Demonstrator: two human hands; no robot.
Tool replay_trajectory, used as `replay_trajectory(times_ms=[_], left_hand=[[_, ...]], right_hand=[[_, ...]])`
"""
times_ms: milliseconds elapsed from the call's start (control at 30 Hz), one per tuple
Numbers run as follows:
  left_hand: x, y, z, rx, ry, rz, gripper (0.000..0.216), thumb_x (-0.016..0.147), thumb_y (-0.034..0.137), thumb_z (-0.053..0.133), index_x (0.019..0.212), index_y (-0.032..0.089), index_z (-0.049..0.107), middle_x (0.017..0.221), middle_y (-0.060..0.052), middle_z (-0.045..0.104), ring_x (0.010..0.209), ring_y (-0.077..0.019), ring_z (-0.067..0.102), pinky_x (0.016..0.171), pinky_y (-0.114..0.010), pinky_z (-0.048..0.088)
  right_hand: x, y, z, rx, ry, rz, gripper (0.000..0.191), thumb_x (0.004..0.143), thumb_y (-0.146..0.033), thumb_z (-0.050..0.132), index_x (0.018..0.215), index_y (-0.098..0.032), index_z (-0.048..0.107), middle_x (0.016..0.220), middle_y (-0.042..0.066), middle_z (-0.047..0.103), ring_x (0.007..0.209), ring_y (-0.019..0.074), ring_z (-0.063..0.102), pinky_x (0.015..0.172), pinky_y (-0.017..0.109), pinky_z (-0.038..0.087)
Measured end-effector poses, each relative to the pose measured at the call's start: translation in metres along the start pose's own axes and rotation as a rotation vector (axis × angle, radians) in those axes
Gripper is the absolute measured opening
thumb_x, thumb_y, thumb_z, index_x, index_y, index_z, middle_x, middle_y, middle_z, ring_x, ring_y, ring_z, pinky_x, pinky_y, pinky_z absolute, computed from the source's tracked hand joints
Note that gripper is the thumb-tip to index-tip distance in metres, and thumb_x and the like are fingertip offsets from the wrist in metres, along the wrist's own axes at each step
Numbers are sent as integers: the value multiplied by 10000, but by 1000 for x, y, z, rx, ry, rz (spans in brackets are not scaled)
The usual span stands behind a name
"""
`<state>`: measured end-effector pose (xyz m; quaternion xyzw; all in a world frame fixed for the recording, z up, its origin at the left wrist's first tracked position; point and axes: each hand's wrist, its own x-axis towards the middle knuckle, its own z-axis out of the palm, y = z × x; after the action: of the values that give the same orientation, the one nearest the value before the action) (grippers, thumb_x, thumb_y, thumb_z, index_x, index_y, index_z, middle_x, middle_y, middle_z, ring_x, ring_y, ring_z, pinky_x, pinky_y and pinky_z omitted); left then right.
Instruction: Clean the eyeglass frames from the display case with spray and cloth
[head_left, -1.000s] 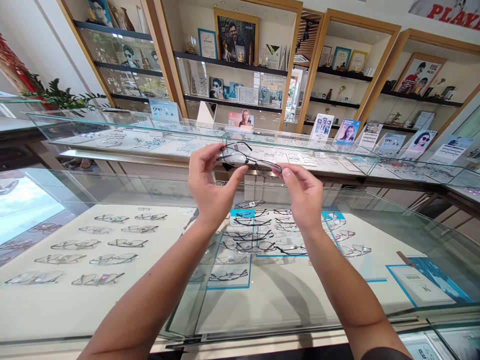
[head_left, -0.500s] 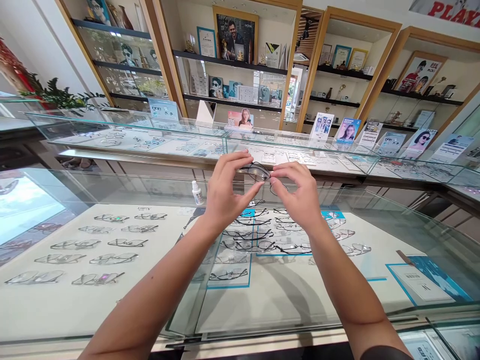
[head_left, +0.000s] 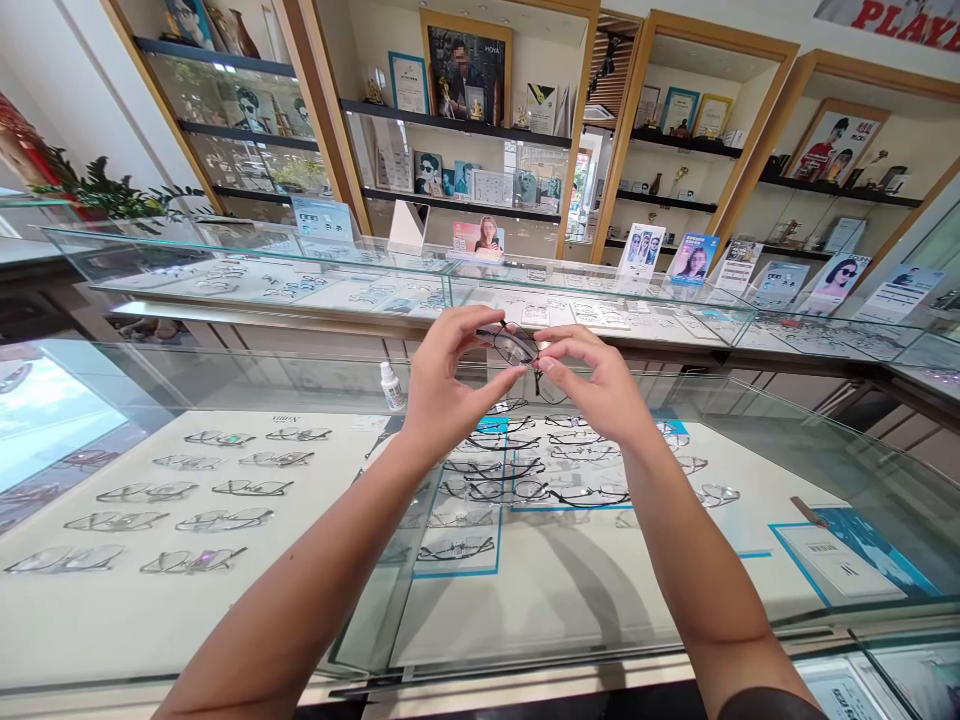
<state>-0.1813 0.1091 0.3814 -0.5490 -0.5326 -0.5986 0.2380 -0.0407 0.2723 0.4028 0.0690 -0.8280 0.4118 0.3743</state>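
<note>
A pair of dark thin-rimmed eyeglasses (head_left: 515,346) is held up between my two hands, over the far part of the glass display case. My left hand (head_left: 454,385) grips one side, its fingers at the top of the frame and its thumb near the bottom. The fingertips of my right hand (head_left: 589,380) pinch the frame near its middle. The rim on that side is partly hidden by my right fingers. Rows of dark-framed eyeglasses (head_left: 514,490) lie below on white and blue display cards inside the case.
A small white spray bottle (head_left: 391,388) stands left of my left hand. More eyeglasses (head_left: 225,519) lie in the left part of the case. Blue-edged cards (head_left: 840,565) lie at the right. A second glass counter (head_left: 315,318) and shelves (head_left: 465,126) stand beyond.
The eyeglasses have turned slightly between my hands, so their second rim now hangs lower behind my right fingers. Both hands keep their grip and have shifted only a little.
</note>
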Motion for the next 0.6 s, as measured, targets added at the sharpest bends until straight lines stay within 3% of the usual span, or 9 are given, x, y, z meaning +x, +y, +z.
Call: replay_trajectory(times_ms=[133, 267, 467, 533, 600], left_hand=[[1, 0, 1, -173, -19, -81, 599, 815, 366, 957, 1341, 258, 691, 1370, -103, 657, 1148, -253, 771, 1050, -431, 664], [1, 0, 2, -309, -51, -150, 605, 795, 292, 971, 1330, 259, 690, 1374, -104, 653, 1119, -259, 792, 1036, -431, 678], [1, -1, 0, -295, -127, -174, 673, 833, 316, 937, 1419, 279, 608, 1471, -128, 615, 1171, -265, 768, 1044, -437, 662], [1, 0, 1, -172, -72, -123, 781, 820, 321, 941, 1492, 301, 543, 1522, -127, 589, 1240, -260, 725, 1069, -425, 628], [0, 5, 2, 5, 85, -51, 743, 821, 301, 926, 1470, 289, 563, 1436, -103, 636, 1190, -227, 707, 1025, -385, 605]], right_hand=[[1, 1, -1, 195, -78, 149, 120, 984, -316, 730, 917, -240, 796, 1320, 94, 780, 1278, 247, 700, 1167, 478, 471], [1, 3, -2, 346, -133, 287, 139, 945, -381, 769, 937, -248, 807, 1152, 65, 826, 1112, 230, 732, 1035, 431, 530], [2, 5, -1, 398, -139, 339, 168, 885, -406, 816, 911, -239, 819, 1040, 40, 834, 979, 196, 721, 966, 387, 527], [3, 8, 0, 381, -95, 328, 172, 882, -399, 813, 899, -228, 814, 1017, 45, 838, 978, 198, 728, 960, 387, 537], [3, 10, 2, 357, -30, 321, 165, 884, -380, 804, 909, -218, 810, 996, 54, 844, 979, 205, 745, 962, 397, 553]])
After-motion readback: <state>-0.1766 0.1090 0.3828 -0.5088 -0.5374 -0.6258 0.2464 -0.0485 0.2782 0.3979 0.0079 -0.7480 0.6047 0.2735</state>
